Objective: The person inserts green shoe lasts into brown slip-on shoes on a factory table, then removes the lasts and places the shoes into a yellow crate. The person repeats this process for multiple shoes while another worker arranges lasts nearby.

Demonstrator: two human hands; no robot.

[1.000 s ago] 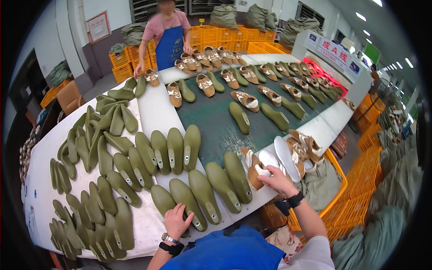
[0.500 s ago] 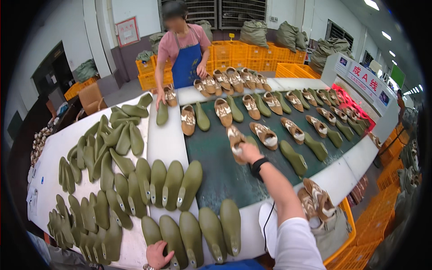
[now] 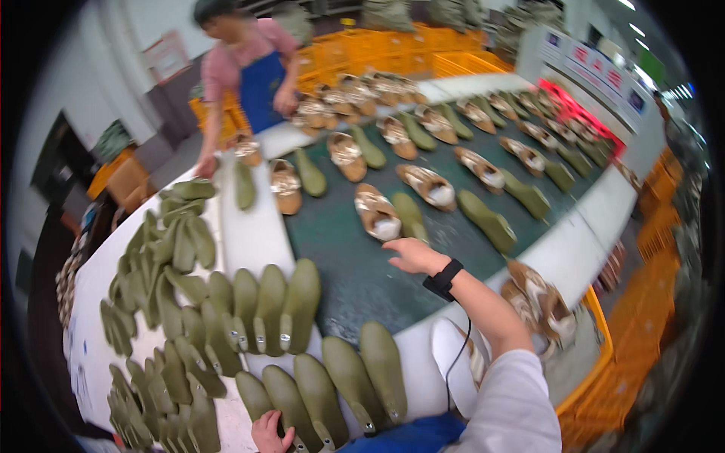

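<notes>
My right hand (image 3: 417, 257), with a dark band on the wrist, is just below the heel of a brown-and-white shoe (image 3: 377, 213) on the dark green surface. Its fingers reach left with nothing in them. Beside that shoe lies an olive-green shoe last (image 3: 410, 217). At the lower edge my left hand (image 3: 269, 433) rests at the lower end of a leftmost green shoe last (image 3: 254, 392), thumb and fingers apart. Its fingertips are partly hidden. Several more lasts (image 3: 321, 392) stand in a row to its right.
Shoes and lasts line the green surface (image 3: 340, 291). Many lasts are heaped on the white table (image 3: 91, 302) at left. Across the table a person in a blue apron (image 3: 260, 90) reaches toward them. At right, an orange crate (image 3: 600, 332) stands near a pair of shoes (image 3: 538, 302).
My right hand has let go of the brown-and-white shoe and drawn back from it; the shoe lies beside a last. My left hand stays put. The view has shifted, and the other person reaches toward the heap.
</notes>
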